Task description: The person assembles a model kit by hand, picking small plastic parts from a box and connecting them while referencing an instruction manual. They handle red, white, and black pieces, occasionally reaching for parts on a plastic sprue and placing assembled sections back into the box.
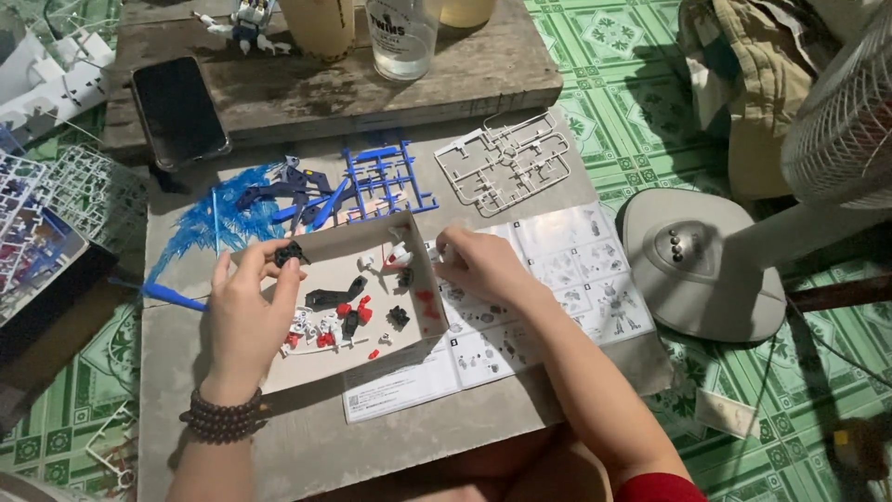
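Left hand (243, 311) fingers pinched shut on a small black part (289, 253), held over the cardboard tray (307, 372). Right hand (478, 265) fingers curled at the tray's right wall; can't tell if they grip anything. Tray holds loose red, black, white bits and sits on the instruction sheet (557, 279). Blue runner (386, 181) and clear runner (502, 163) lie behind.

Two hands are in view: the left hand (246, 311) at about 8 o'clock and the right hand (478, 265) near the centre. There is one shallow cardboard tray (423, 279) with many small loose parts inside, too many and too small to count. At 12 o'clock lie one blue parts frame (386, 181) and one clear parts frame (502, 163). One instruction sheet (557, 279) lies at 3 o'clock of the tray. One dark phone (178, 110) lies at 10 o'clock, and one fan base (692, 265) stands at 3 o'clock.
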